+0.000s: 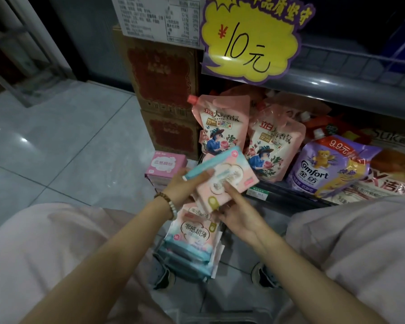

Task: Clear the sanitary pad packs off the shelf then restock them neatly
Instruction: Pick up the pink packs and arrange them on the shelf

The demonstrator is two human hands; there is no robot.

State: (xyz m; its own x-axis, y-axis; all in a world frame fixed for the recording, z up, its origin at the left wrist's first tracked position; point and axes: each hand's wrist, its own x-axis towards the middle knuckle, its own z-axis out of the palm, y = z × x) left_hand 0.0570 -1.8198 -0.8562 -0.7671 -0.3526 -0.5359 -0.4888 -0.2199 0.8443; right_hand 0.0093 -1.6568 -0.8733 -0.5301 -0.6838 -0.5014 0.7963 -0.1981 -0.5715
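1. Pad packs (192, 232) piled low on the gray tiled floor (56, 141), with two more up in the hands, all in front of the shelf and not on it.
2. Shelf (337, 90) at upper right, with a gray front rail and a low tier beneath crowded with pouches.
3. Cardboard boxes (164, 85) stacked on the floor just left of the shelf, printed with dark red panels.
4. Yellow price sign (253, 36) hanging over the shelf rail, marked 10 yuan by hand.
5. Two pink pouches (220, 129) upright side by side on the low tier, with a purple pouch (327, 167) leaning just right of them.
6. Pile itself lying between two dark shoes (161, 274), printed faces up, edges uneven.
7. Small pink stack (165, 166) on the floor beside the lowest cardboard box, apart from the pile.
8. Pink pack (222, 185) held tilted above the pile, overlapping a blue-edged pack (216, 160) behind it.
9. Right hand (239, 213) pinching the pink pack's lower edge, thumb on its face, fingers beneath.
10. Left hand (185, 185) gripping the blue-edged pack, thumb across its top, fingers curled underneath.
11. Beaded bracelet (167, 202) around the left wrist.
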